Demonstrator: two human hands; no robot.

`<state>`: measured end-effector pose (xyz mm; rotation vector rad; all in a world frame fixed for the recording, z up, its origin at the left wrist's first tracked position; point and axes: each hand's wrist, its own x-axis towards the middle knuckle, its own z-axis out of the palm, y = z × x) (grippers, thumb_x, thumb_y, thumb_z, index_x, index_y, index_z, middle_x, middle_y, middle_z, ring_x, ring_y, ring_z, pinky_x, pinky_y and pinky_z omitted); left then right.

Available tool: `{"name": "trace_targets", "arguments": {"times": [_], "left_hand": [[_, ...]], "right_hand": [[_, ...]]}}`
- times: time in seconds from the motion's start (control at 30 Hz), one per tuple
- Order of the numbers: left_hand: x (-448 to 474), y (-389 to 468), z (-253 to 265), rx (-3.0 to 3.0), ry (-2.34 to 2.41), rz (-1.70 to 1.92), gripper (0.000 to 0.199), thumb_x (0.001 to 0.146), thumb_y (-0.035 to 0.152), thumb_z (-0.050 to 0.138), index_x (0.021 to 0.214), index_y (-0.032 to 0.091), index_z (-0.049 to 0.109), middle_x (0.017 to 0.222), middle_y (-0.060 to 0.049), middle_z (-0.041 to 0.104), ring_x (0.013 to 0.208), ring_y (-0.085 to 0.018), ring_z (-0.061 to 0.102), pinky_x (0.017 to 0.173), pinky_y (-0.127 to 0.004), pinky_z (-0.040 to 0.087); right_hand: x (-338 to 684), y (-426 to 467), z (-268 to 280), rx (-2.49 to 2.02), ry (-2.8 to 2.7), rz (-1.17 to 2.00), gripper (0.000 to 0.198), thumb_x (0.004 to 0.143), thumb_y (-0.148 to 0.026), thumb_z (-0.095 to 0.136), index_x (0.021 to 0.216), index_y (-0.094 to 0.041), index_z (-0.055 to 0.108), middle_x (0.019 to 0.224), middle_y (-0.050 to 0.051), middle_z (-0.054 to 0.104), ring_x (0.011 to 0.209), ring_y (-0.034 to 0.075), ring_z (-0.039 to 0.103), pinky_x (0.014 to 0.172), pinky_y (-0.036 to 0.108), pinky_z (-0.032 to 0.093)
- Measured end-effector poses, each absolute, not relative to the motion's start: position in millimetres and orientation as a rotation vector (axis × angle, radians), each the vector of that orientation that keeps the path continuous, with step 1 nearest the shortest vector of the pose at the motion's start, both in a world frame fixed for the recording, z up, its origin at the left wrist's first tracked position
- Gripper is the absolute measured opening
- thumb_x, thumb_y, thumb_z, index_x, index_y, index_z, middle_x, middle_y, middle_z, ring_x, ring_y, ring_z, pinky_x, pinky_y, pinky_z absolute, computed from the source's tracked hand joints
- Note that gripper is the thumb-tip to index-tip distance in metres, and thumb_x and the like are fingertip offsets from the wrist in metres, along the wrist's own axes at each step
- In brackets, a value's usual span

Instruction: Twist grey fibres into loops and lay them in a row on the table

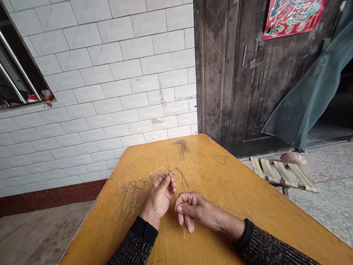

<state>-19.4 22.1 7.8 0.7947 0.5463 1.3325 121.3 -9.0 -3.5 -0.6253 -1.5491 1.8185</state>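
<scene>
My left hand [161, 195] pinches a thin wire-like strand [184, 231] between thumb and fingertips above the table. Just to its right, my right hand [191, 209] is closed on the same strand with thumb and forefinger, and the free end sticks out below the fingers toward me. Behind and left of my left hand lies a tangle of looped, fine strands [129, 187], with loose ends spreading over the wood. One loop shows just past the left fingertips. Whether the strands are wire or thread, I cannot tell.
Both hands are over a yellow wooden table [220, 206]. A small bundle of strands [182, 145] lies at its far end, and a single bent strand [220, 162] to the right. A strapped folding stool [281, 173] stands beside the table, near a dark door [234, 92].
</scene>
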Motion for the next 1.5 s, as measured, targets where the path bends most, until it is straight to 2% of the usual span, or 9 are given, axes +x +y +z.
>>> {"name": "trace_targets", "arguments": {"times": [0.83,1.17,1.37,1.5], "left_hand": [[-13.2,22.9,6.3,0.847,0.530,1.437,0.022,0.055,0.020,0.080,0.068,0.012,0.064,0.063,0.002,0.057,0.055,-0.004,0.050,0.051,-0.014,0.040],[-19.8,31.9,4.3,0.826,0.586,1.539,0.024,0.055,0.022,0.079,0.071,0.012,0.065,0.073,0.000,0.060,0.062,-0.005,0.054,0.058,-0.014,0.043],[-19.3,25.9,2.2,0.978,0.749,1.554,0.030,0.070,0.037,0.067,0.089,0.014,0.065,0.086,-0.006,0.063,0.072,-0.012,0.058,0.062,-0.022,0.046],[-15.1,20.4,-0.8,1.127,0.948,1.554,0.036,0.076,0.046,0.056,0.089,0.013,0.064,0.083,-0.008,0.063,0.072,-0.014,0.058,0.061,-0.024,0.046]], "right_hand": [[113.4,-11.4,-9.0,-0.574,-1.494,1.849,0.033,0.070,-0.043,0.063,0.071,-0.014,0.048,0.053,-0.001,0.063,0.035,0.007,0.055,0.035,0.015,0.039],[113.2,-11.6,-10.1,-0.682,-1.440,1.849,0.034,0.068,-0.043,0.065,0.073,-0.011,0.054,0.052,-0.001,0.061,0.035,0.007,0.054,0.036,0.016,0.040],[120.6,-8.2,-4.5,-0.721,-1.414,1.732,0.035,0.066,-0.043,0.066,0.071,-0.010,0.056,0.051,-0.001,0.060,0.034,0.006,0.052,0.036,0.016,0.037],[140.0,19.4,6.5,-0.796,-1.379,1.594,0.032,0.067,-0.040,0.067,0.072,-0.010,0.057,0.052,-0.001,0.060,0.033,0.006,0.051,0.034,0.016,0.035]]}}
